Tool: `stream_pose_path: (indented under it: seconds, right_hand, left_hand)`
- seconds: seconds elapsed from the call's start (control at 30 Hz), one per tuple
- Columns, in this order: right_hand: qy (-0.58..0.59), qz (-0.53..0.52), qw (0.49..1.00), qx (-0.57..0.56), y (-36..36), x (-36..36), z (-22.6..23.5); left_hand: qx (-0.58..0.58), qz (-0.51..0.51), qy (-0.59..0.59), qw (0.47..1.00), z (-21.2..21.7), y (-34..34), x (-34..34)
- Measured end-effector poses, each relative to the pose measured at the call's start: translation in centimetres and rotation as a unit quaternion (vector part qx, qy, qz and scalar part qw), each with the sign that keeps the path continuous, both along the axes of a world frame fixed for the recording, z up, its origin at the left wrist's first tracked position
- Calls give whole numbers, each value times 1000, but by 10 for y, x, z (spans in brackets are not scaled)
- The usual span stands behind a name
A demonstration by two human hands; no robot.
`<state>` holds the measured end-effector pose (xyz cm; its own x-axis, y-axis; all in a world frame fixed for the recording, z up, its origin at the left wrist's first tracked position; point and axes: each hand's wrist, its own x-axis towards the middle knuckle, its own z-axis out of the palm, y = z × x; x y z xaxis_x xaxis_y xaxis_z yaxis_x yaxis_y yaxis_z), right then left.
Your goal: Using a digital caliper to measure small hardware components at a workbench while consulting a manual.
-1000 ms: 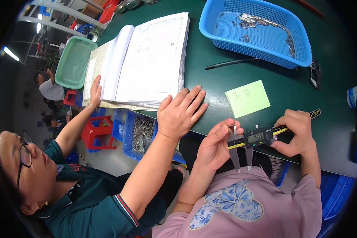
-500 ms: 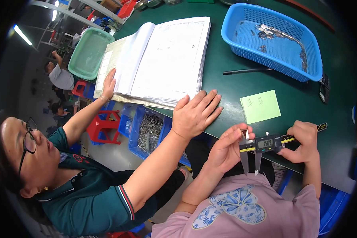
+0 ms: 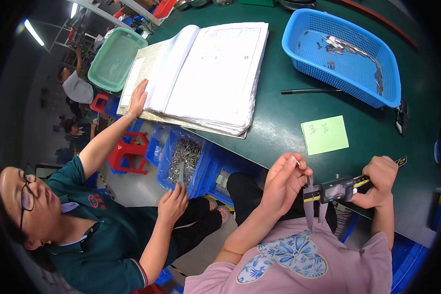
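My right hand [image 3: 376, 182] is wrapped round the beam of a digital caliper [image 3: 336, 190], thumb by its slider. The caliper's long jaws point toward my pink shirt, with a gap between them. Just left of the caliper, my left hand [image 3: 282, 185] pinches a small metal piece [image 3: 299, 163] between thumb and forefinger. That piece sits above the jaws, apart from them; its exact kind is too small to tell. Beyond my hands, a green paper pad [image 3: 325, 135] with handwriting lies on the dark green table [image 3: 274, 122].
A blue basket [image 3: 343, 63] holds several flat metal pieces, with a black pen [image 3: 308, 91] beside it. An open binder of drawings [image 3: 213, 73] lies at far left, by a green basin [image 3: 115, 61]. The co-worker [image 3: 108, 220] sits left, near bins of metal parts [image 3: 186, 159].
My left hand has moved slightly away from the caliper jaws with the small metal piece. The caliper has tilted. One of the co-worker's hands has left the binder and dropped toward the bins.
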<state>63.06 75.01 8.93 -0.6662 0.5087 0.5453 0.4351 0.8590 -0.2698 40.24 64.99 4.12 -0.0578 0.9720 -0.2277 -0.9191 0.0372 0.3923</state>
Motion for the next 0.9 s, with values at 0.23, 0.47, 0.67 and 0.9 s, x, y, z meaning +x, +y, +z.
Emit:
stream_pose_path:
  seconds: [0.23, 0.47, 0.67, 0.9]
  right_hand:
    - [108, -17, 994, -17, -3, -7, -9]
    - [30, -68, 997, 7, -6, -3, 5]
    - [30, -91, 995, 4, -5, -3, 5]
    - [40, -91, 995, -18, -5, -5, 3]
  left_hand:
    - [32, 67, 132, 988, 8, 0, 2]
    - [8, 123, 193, 974, 12, -3, 0]
    - [1, 155, 235, 960, 16, -5, -4]
    - [2, 204, 279, 938, 15, -1, 2]
